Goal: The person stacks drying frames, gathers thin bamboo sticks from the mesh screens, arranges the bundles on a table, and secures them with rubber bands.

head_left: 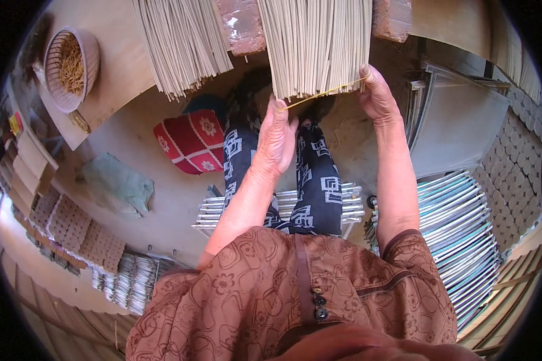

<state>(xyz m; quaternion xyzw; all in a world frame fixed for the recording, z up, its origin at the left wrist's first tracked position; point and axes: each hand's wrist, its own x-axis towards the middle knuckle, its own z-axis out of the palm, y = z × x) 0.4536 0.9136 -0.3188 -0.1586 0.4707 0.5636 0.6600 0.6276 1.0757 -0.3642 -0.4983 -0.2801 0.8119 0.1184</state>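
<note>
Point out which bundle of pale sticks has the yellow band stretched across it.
The right-hand bundle: both hands pull a yellow band across its lower end. The left bundle hangs untouched.

wooden table point(117, 66) carries 2 stick bundles point(183, 42), 2 bricks point(241, 27), a basket point(72, 66).

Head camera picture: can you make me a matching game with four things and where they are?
Things:
1. yellow rubber band
2. red patterned cushion
3. round basket
4. green cloth

Places:
A. crumpled on the floor, left of the legs
B. stretched between the left hand and right hand
C. on the board at upper left
D. on the floor beside the left leg, below the stick bundles

Pairs: 1-B, 2-D, 3-C, 4-A
</note>
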